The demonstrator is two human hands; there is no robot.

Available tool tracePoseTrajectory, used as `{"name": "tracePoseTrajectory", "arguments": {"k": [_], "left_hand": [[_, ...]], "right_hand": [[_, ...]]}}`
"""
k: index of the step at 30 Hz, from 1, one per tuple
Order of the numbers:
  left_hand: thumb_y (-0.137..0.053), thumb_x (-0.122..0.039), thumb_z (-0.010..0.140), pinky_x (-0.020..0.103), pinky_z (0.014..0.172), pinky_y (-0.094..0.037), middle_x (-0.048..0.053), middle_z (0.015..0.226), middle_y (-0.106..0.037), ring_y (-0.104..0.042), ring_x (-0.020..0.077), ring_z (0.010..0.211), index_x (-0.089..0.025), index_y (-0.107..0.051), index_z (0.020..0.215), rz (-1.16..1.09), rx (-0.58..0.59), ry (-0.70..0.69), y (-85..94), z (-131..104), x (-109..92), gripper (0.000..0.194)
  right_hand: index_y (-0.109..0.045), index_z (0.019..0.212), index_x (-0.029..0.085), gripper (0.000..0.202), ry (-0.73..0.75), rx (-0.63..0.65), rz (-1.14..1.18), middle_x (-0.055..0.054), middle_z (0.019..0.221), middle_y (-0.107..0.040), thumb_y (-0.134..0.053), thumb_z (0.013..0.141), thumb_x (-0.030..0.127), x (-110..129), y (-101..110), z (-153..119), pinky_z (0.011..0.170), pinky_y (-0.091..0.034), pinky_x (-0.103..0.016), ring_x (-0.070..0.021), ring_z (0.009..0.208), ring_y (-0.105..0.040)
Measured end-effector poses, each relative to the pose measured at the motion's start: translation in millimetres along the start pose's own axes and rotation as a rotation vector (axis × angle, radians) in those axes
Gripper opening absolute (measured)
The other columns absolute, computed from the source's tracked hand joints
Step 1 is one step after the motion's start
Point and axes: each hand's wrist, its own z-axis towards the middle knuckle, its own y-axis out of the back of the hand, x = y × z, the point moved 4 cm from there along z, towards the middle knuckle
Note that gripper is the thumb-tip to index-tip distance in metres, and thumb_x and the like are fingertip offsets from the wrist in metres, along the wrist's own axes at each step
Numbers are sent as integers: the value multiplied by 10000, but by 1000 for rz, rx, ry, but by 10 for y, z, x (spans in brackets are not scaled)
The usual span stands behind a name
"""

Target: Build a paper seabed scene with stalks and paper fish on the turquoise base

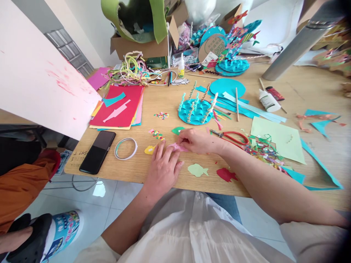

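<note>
Pink paper [181, 148]: left fingers [161, 149] loosely spread at edge; right fingers [182, 136] bunched, hold unclear.

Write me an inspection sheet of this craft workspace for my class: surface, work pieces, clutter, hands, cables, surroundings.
Surface: wooden table, bare wood showing between materials.
Job's things: pink paper piece at the hands; yellow fish, pale green fish, red fish, all cut-outs.
Clutter: paper scraps beside red-handled pliers; phone near a tape-like ring.
Grippers: bare hands; left hand flat, right hand bent over the pink piece, grip unclear.
Cables: no power cable made out.
Surroundings: bucket on tiled floor.
</note>
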Motion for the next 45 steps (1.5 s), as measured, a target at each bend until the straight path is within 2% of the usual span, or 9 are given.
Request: {"name": "tracePoseTrajectory", "arguments": {"k": [14, 22, 28, 39, 45], "left_hand": [[-457, -334, 970, 556, 1157, -309, 84, 1340, -559, -275, 350, 1426, -177, -564, 1290, 14, 0, -10, -3, -1, 11, 372], [-441, -334, 976, 561, 1151, -303, 72, 1360, -550, -310, 351, 1405, -188, -560, 1297, 21, -3, -19, -21, 3, 10, 372], [-472, -341, 962, 569, 1146, -316, 124, 1308, -525, -244, 347, 1439, -202, -591, 1265, 17, -5, 5, 8, 5, 16, 353], [-462, -335, 963, 588, 1145, -305, 137, 1286, -488, -230, 344, 1432, -215, -583, 1279, 13, -9, 15, 10, -6, 11, 359], [-458, -351, 962, 594, 1127, -310, 138, 1266, -462, -292, 345, 1370, -214, -577, 1293, 3, -21, 25, 12, -10, 16, 377]], "right_hand": [[-667, 755, 140, 134, 29, -32, -1, -38, 788, -644, -541, 795, 113, 2, -30, -1, 593, -331, -219, -104, 630, -484], [-684, 801, 131, 143, -6, -16, 10, -51, 814, -659, -546, 791, 96, 18, -35, -5, 617, -353, -224, -120, 676, -531], [-692, 821, 130, 158, -4, -20, 17, -62, 842, -672, -539, 798, 99, 18, -46, 6, 648, -372, -228, -132, 727, -563], [-700, 840, 139, 157, -58, -26, 36, -53, 828, -676, -545, 814, 135, 29, -37, 3, 632, -361, -224, -126, 704, -563], [-684, 811, 135, 132, -86, -35, 86, -23, 749, -651, -554, 819, 155, 60, 5, -7, 595, -331, -214, -101, 631, -508]]}}
